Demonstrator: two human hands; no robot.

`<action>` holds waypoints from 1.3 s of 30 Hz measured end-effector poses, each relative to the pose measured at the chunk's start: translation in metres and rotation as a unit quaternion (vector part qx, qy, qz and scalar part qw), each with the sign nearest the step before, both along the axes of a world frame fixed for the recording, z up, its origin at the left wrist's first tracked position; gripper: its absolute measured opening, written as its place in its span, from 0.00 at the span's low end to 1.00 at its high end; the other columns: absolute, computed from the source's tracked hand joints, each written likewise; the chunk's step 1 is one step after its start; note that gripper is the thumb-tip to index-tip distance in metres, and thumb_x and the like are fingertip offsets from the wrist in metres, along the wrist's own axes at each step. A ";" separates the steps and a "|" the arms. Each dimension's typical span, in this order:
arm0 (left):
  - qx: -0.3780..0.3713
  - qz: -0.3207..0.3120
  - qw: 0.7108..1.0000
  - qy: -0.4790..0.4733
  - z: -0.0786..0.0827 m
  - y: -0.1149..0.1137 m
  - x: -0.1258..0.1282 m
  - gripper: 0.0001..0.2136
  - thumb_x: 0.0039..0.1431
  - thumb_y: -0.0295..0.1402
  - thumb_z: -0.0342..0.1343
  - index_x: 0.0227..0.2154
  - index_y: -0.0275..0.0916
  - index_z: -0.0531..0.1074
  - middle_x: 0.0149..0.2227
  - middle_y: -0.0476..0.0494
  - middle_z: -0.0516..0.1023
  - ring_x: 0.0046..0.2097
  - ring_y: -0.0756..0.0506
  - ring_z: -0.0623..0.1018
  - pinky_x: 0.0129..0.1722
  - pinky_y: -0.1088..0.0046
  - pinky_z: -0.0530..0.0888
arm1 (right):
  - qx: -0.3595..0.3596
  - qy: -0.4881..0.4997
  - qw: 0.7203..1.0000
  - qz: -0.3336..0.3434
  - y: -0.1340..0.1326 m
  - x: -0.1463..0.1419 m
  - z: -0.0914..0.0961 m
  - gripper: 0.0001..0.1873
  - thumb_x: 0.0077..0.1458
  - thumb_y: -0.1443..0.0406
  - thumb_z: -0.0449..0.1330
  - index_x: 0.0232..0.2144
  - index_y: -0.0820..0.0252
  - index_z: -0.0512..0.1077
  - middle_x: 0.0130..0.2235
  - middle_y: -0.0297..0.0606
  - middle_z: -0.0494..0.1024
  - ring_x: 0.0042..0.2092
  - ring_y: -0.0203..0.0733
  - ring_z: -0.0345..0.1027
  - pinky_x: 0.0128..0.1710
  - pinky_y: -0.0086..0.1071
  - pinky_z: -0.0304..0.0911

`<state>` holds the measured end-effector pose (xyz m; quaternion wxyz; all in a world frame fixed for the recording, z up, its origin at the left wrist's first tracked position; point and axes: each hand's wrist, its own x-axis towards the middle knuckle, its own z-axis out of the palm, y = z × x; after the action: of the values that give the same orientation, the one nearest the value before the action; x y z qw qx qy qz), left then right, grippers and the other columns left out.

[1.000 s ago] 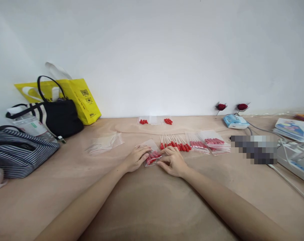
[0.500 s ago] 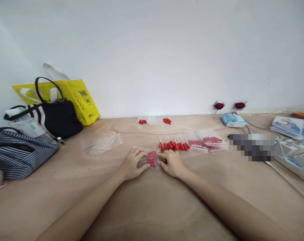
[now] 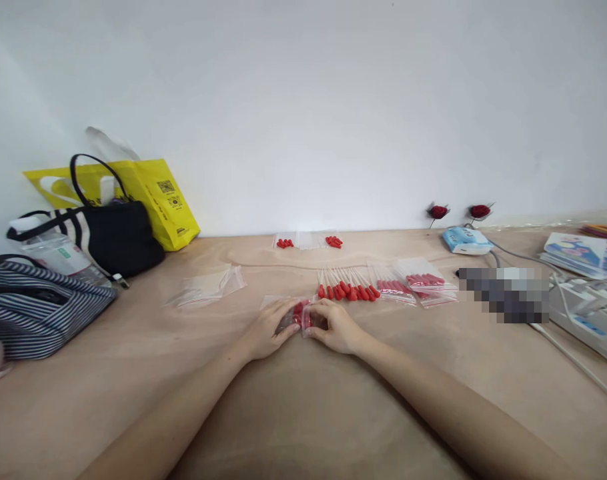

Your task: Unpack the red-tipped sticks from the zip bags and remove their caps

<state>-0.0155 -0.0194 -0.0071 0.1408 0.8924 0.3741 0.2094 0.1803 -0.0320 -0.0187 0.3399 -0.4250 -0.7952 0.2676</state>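
Just below frame centre, my left hand (image 3: 268, 331) and right hand (image 3: 337, 327) pinch opposite ends of a clear zip bag (image 3: 298, 313), red contents showing. Loose red-tipped sticks (image 3: 352, 291) lie just above right.

One handheld packet (image 3: 299, 315), two roses (image 3: 438, 212)

Two QR codes (image 3: 166, 187) mark the yellow bag (image 3: 183, 217) — lettering (image 3: 156, 200) blurred

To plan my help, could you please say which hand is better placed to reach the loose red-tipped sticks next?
Probably the right hand: the loose red-tipped sticks lie beyond it; the left hand is farther away. Both touch the plastic bag.
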 end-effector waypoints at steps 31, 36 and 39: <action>-0.045 0.006 0.999 0.018 -0.001 0.002 -0.005 0.19 0.56 0.38 0.47 0.51 0.40 0.60 0.52 0.41 0.66 0.53 0.45 0.66 0.51 0.63 0.63 | -0.249 0.245 0.936 0.047 0.010 0.007 -0.002 0.16 0.37 0.71 0.57 0.31 0.58 0.57 0.25 0.26 0.67 0.23 0.29 0.63 0.20 0.24 0.59; -0.039 0.011 0.999 0.017 -0.001 0.002 -0.006 0.20 0.56 0.39 0.48 0.50 0.39 0.61 0.52 0.41 0.66 0.53 0.44 0.65 0.52 0.63 0.63 | -0.246 0.262 0.932 0.058 0.007 0.007 -0.001 0.15 0.40 0.63 0.61 0.30 0.60 0.61 0.24 0.28 0.68 0.24 0.30 0.63 0.23 0.26 0.62; -0.050 0.011 0.999 0.006 0.000 0.003 -0.007 0.20 0.55 0.39 0.49 0.50 0.41 0.61 0.52 0.42 0.66 0.52 0.44 0.66 0.51 0.63 0.64 | -0.209 0.265 0.941 0.017 0.002 0.013 -0.003 0.13 0.42 0.59 0.60 0.29 0.60 0.62 0.23 0.28 0.68 0.23 0.30 0.62 0.23 0.27 0.61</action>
<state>-0.0224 -0.0165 -0.0072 0.1805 0.8815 0.3945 0.1864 0.1931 -0.0296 -0.0217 0.4375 -0.3869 -0.6092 0.5365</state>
